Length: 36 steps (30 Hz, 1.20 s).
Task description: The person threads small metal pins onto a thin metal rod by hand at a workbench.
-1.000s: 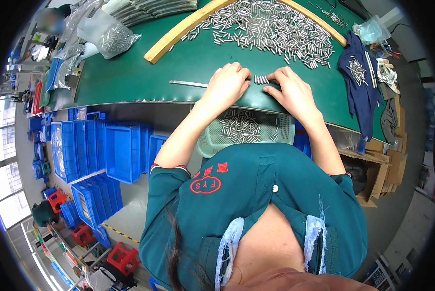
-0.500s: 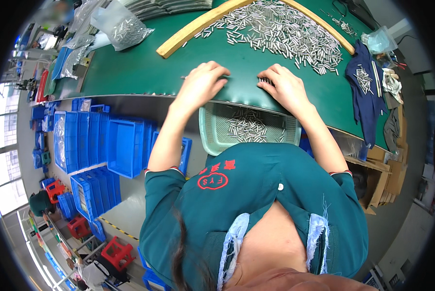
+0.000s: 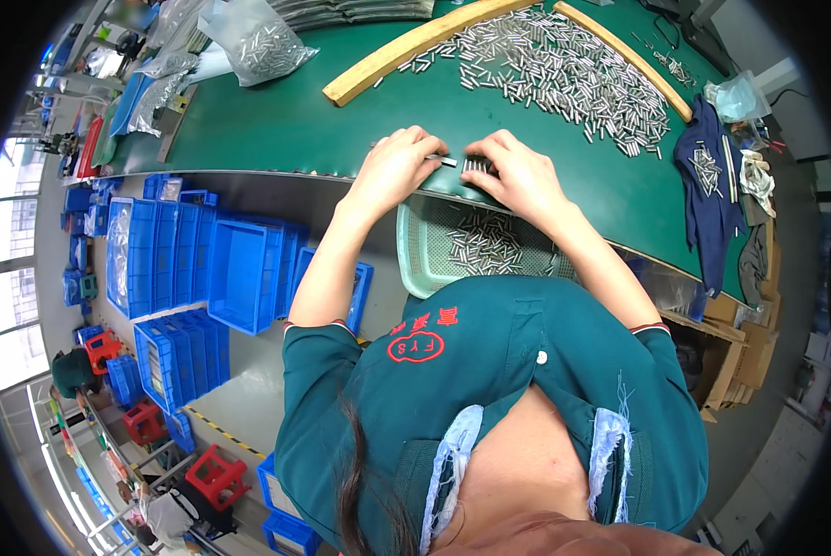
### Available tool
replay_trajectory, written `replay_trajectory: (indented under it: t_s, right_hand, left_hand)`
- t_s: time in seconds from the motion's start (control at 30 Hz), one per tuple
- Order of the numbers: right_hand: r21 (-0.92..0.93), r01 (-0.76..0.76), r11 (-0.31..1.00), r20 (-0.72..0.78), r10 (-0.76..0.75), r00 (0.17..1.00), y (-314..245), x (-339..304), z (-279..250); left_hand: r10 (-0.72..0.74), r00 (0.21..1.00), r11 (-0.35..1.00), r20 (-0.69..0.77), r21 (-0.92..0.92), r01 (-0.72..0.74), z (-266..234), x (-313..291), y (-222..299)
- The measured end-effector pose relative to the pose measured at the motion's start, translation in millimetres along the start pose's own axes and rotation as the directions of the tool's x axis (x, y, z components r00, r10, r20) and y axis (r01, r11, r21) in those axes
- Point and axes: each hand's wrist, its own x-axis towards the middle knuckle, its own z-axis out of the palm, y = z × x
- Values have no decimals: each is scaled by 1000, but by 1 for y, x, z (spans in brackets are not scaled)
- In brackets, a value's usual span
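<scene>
Both hands are close together over the front edge of the green table (image 3: pixel 276 139). My left hand (image 3: pixel 392 171) is closed, with a slim metal piece (image 3: pixel 443 160) sticking out between thumb and fingers. A small metal end also shows at the far side of that hand; whether it is the same piece I cannot tell. My right hand (image 3: pixel 519 178) pinches a short row of metal pins (image 3: pixel 476 167) between thumb and fingers, their ends facing the left hand. Below the table edge, a pale green plastic basket (image 3: pixel 417 243) contains many loose metal pins (image 3: pixel 486 243).
A large heap of metal pins (image 3: pixel 564 69) lies farther back, between two wooden strips (image 3: pixel 378 69). At the left stands a clear bag of pins (image 3: pixel 262 46). More pins rest on dark blue cloth (image 3: pixel 707 222) at right. Blue crates (image 3: pixel 244 273) are stacked below left.
My hands have come closer together, the right moving left with its row of pins. A slim metal piece now shows at my left fingertips. The whole view has shifted slightly.
</scene>
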Motion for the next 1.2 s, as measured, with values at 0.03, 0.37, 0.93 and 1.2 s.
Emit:
replay_trajectory:
  t_s: [0.03,0.37,0.93,1.2]
  right_hand:
    - [1,1,1000,0,-1,1000,1,0,-4]
    - [108,-225,968,-202,243,949,34,-32,-33]
    - [151,-208,966,-266,242,933,42,-44,-27]
    - [-35,-368,929,-253,348,903,60,-34,-39]
  left_hand:
    - [9,1000,1000,-12,-9,-9,-1,1,-1]
    - [52,989,999,-137,5,-52,-8,39,-4]
    - [73,997,984,14,-162,-70,38,134,0]
    - [154,977,985,144,-102,-140,49,135,37]
